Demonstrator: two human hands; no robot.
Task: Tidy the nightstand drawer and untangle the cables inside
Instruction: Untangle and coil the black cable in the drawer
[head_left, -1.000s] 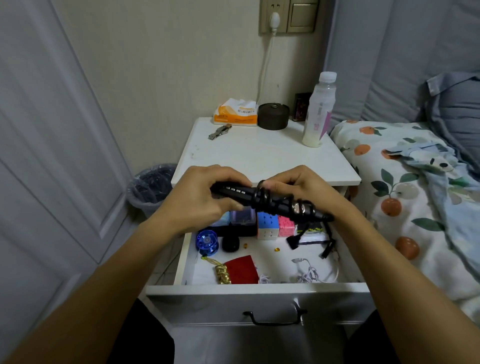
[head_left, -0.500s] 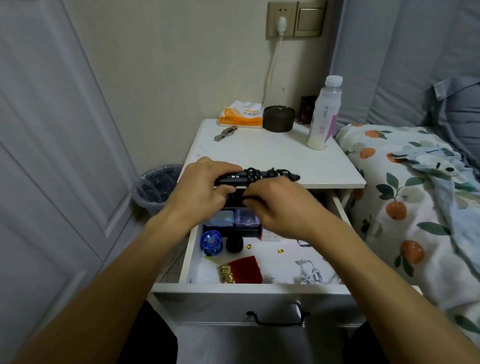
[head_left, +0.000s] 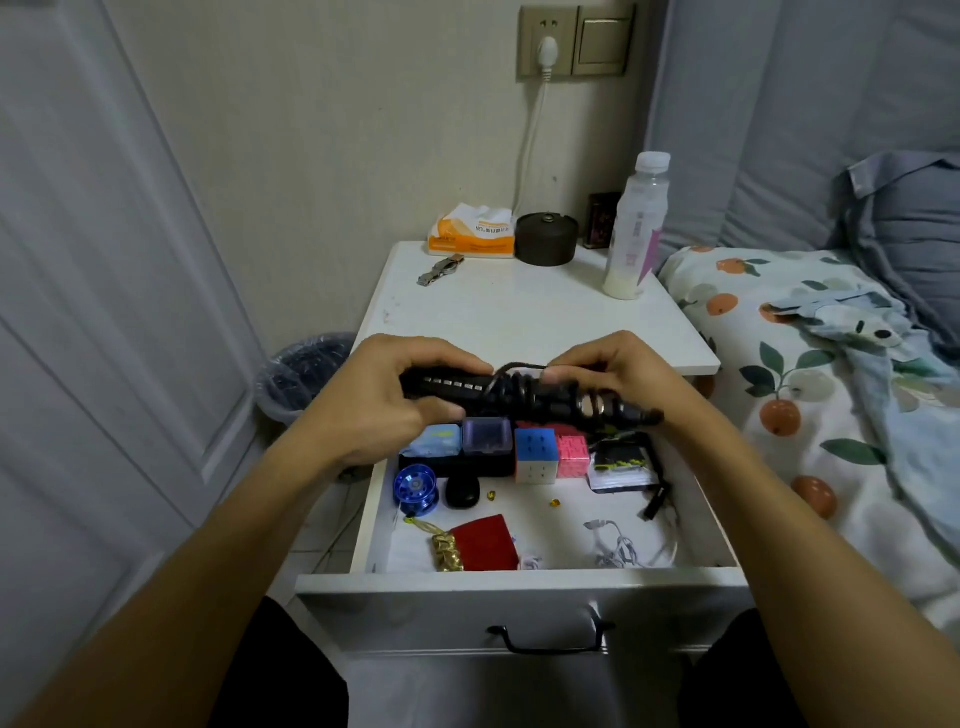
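A long black device (head_left: 457, 387) with a black cable (head_left: 524, 387) wound around its middle is held level above the back of the open drawer (head_left: 519, 582), in front of the nightstand's top edge. The left hand (head_left: 384, 400) wraps around the device's left end, its grip clenched on it. The right hand (head_left: 618, 371) is at the right end, its fingertips (head_left: 558, 374) pinching a loop of the cable that lifts off the coil.

Below, along the drawer's back, sit a blue packet (head_left: 436, 439), a small purple box (head_left: 487, 435), a puzzle cube (head_left: 536, 456) and a pink block (head_left: 572, 456), side by side. A blue yo-yo (head_left: 415, 488) and a black earbud case (head_left: 462, 491) lie at the left, a red pouch (head_left: 485, 543) with a gold trinket (head_left: 447, 552) near the front, and tangled white earphones (head_left: 623, 551) at the front right.

On the white surface (head_left: 519, 317) stand a bottle (head_left: 636, 228), a dark round jar (head_left: 545, 239), a tissue pack (head_left: 472, 231) and a watch (head_left: 440, 270). A bin (head_left: 301, 374) sits at the left, a bed (head_left: 810, 364) at the right.
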